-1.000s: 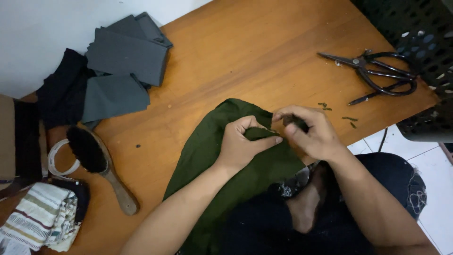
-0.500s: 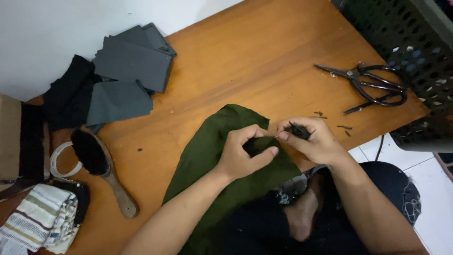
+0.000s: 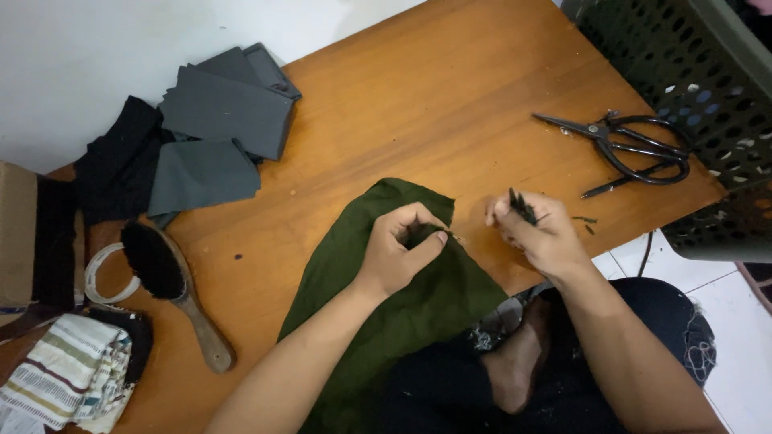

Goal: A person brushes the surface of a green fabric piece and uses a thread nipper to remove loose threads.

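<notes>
Head view shows me the wooden table (image 3: 450,104), then the dark green cloth (image 3: 402,313) draped over its near edge. My left hand (image 3: 398,253) pinches a fold of that cloth near its top edge. My right hand (image 3: 539,233), just beside it, is closed around a small dark tool (image 3: 521,206). Black scissors (image 3: 627,145) lie well apart.

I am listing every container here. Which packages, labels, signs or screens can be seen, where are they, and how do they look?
Cardboard box: at the left edge of the wooden table, brown and plain, only partly in view.
Plastic crate: top right beside the table, dark, with perforated walls.
No labels, signs or screens show.
</notes>
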